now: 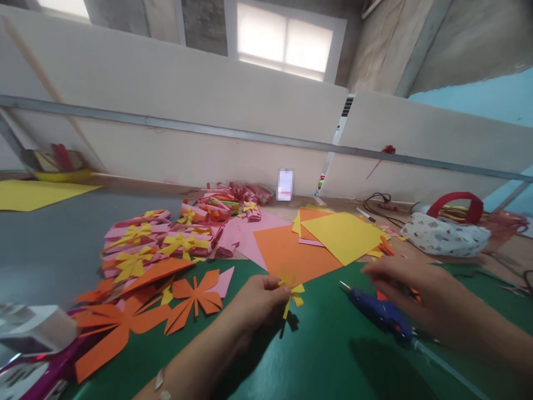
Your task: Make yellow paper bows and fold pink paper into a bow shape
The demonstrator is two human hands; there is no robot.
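Observation:
My left hand pinches a small yellow paper flower with narrow cut petals, over a green mat. My right hand, blurred by motion, hovers right of it with fingers stretched out and nothing visible in them. Just below that hand lies a blue glue gun with a clear glue stick out of its back; whether they touch I cannot tell. Red and orange scraps are partly hidden under the hand. Left of my left hand are orange paper flower cutouts.
Pink folded paper pieces with yellow bows are heaped at left. Yellow sheets and an orange sheet lie ahead. A patterned pouch sits at right; a white and magenta device is near left. White panels stand behind.

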